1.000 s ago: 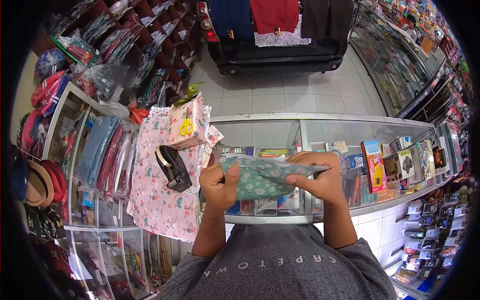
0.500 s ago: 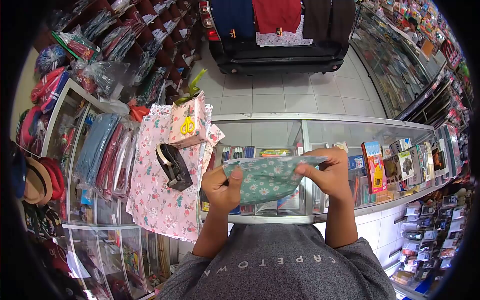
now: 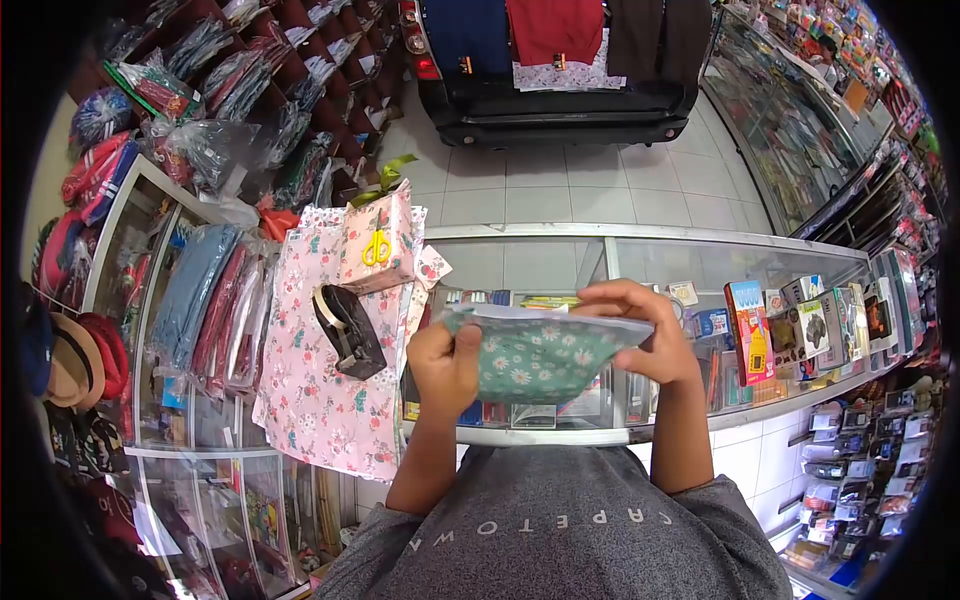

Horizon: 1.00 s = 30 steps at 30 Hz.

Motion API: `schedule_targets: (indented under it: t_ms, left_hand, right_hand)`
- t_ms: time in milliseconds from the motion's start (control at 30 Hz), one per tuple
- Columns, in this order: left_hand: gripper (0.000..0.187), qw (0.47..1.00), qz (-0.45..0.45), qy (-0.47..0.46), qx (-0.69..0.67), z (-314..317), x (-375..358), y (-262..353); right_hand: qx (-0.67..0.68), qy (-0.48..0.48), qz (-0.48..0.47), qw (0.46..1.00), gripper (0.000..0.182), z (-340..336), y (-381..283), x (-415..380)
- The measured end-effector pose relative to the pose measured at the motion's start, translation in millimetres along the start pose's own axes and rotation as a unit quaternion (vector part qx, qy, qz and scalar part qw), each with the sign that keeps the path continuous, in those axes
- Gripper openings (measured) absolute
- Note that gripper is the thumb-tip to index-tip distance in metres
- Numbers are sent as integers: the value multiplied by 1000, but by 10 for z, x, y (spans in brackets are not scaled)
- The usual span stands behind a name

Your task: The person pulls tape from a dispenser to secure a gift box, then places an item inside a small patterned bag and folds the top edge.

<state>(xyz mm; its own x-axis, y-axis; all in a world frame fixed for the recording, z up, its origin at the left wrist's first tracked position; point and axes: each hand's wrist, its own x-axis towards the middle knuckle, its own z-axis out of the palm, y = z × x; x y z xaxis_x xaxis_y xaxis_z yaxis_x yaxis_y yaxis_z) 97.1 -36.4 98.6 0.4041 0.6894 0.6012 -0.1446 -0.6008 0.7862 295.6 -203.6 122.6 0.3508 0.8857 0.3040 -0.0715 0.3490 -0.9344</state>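
Note:
A folded sheet of green wrapping paper point(image 3: 535, 362) with white daisies is held up over the glass counter, its pale edge along the top. My left hand point(image 3: 445, 370) is closed on the paper's left end, thumb on the patterned face. At the right end, my right hand point(image 3: 655, 335) has the paper's corner between its thumb and fingers. These fingers reach loosely over the top edge, with a gap to the thumb. To the left, a black tape dispenser point(image 3: 350, 335) rests on pink floral paper point(image 3: 310, 390). Yellow-handled scissors point(image 3: 377, 248) lie on a floral-wrapped box point(image 3: 400, 215).
The glass display counter point(image 3: 520, 437) runs across in front of me, with stationery inside. Boxed goods point(image 3: 750, 335) stand on its right part. Bagged clothes point(image 3: 205, 300) are stacked at the left. Beyond the counter, a black vehicle's rear point(image 3: 570, 125) carries hanging garments.
My right hand's fingers have spread and lifted over the paper's top edge, and its thumb has moved slightly right and down. My left hand still grips the other end.

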Motion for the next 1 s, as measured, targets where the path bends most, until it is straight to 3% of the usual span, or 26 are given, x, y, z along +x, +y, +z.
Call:
schedule_targets:
  t_ms: [100,333,433,567,633,667,733,767,800,833,867,900,1000]
  left_hand:
    - [50,994,-93,-12,-65,-15,46,-159]
    - [46,974,-111,-113,-159,-140,287,-79]
    - [45,987,-65,-74,-128,-94,294,-77]
    - [47,978,-101,-99,-154,-120,288,-233]
    - [50,954,-76,-185,-225,-80,375,-318]
    - [50,954,-76,-185,-225,-55,408,-307]
    - [54,951,-45,-186,-242,-2,454,-254]
    - [61,937,-122,-254,-208,-161,446,-314]
    - [61,936,-122,-254,-208,-120,424,-282]
    - [70,971,-61,-173,-151,-39,403,-217]
    - [84,992,1,-88,-92,-2,391,-151]
    - [108,994,-21,-93,-57,-77,337,-70]
    - [113,998,34,-47,5,-148,118,185]
  right_hand:
    - [-42,-24,-2,999,63,-163,82,-111]
    - [-127,-84,-60,987,70,-185,106,-122]
    - [-103,-108,-94,984,76,-175,78,-101]
    - [-112,-101,-87,985,80,-60,-38,-93]
    - [-74,-146,-112,980,77,-21,-35,-70]
    - [-74,-146,-112,980,77,21,-70,-65]
    - [-176,-137,-106,969,75,110,-161,-58]
    - [-203,-148,-117,961,74,113,-139,-45]
    - [-203,-148,-117,961,74,126,-109,-54]
    - [-212,-126,-118,962,75,150,-74,-83]
    - [-221,-104,-119,962,76,178,-48,-112]
    - [-205,-91,-128,966,80,223,-28,-135]
    - [-165,-44,-127,977,84,375,54,-225]
